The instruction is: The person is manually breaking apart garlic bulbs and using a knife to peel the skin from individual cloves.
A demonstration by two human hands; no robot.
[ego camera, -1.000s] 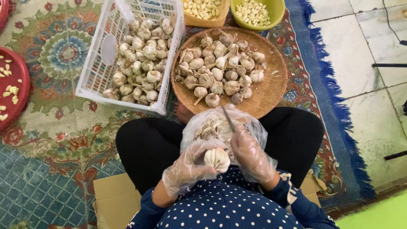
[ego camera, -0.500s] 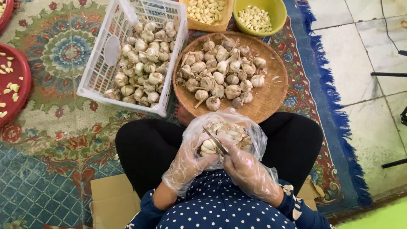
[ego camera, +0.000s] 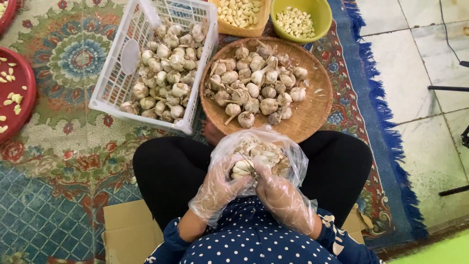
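I sit cross-legged with a clear plastic bag [ego camera: 288, 151] of garlic skins and cloves in my lap. Both hands wear thin clear gloves. My left hand [ego camera: 217, 188] grips a garlic bulb [ego camera: 240, 168] over the bag. My right hand [ego camera: 281, 193] is closed around a small knife [ego camera: 250, 167] whose blade rests against that bulb. In front of my knees stands a round woven tray [ego camera: 315, 105] piled with whole garlic bulbs, and to its left a white plastic crate [ego camera: 115, 83] holds several more bulbs.
A yellow-green bowl [ego camera: 320, 10] and an orange basket [ego camera: 261, 22] of peeled cloves stand at the top. A red tray [ego camera: 27, 93] with cloves lies at the left edge. A patterned rug [ego camera: 63, 151] covers the floor, tiles at right, cardboard [ego camera: 127, 234] beneath me.
The hands with bulb and knife have sunk lower into the bag's mouth. The knife, earlier raised with its blade pointing up, now lies against the bulb.
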